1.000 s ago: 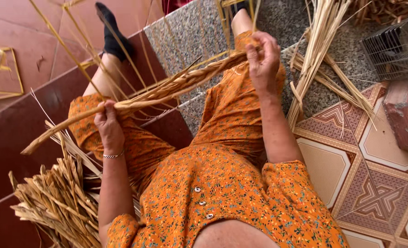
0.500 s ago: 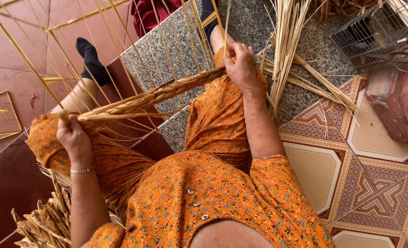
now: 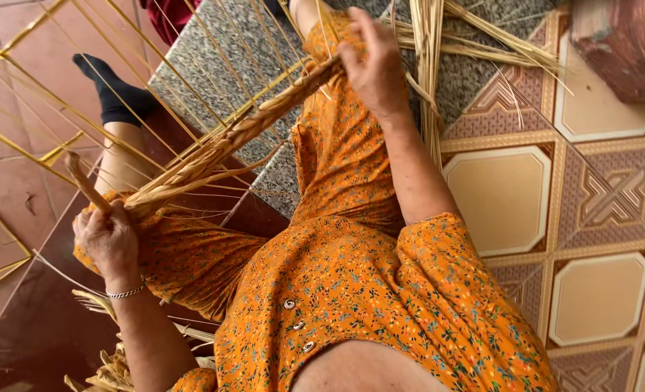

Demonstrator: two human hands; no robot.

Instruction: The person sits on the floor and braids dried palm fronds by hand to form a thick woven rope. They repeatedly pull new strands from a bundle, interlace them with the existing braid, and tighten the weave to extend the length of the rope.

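The person sits with a braided straw rope (image 3: 228,138) stretched across the lap between both hands. The left hand (image 3: 108,236) is clenched around the rope's lower end, where loose stalks fan out just above the knuckles, and a thin bracelet (image 3: 126,292) circles the wrist below it. The right hand (image 3: 373,65) grips the rope's upper end with fingers curled over the plait, close to the raised knee. Just beyond that hand a bundle of straw stalks (image 3: 431,72) lies on the patterned floor tiles (image 3: 511,196). Behind the left hand, a foot in a black sock (image 3: 112,91) rests on the red step (image 3: 17,189), and more dry straw (image 3: 112,370) sits below the forearm.
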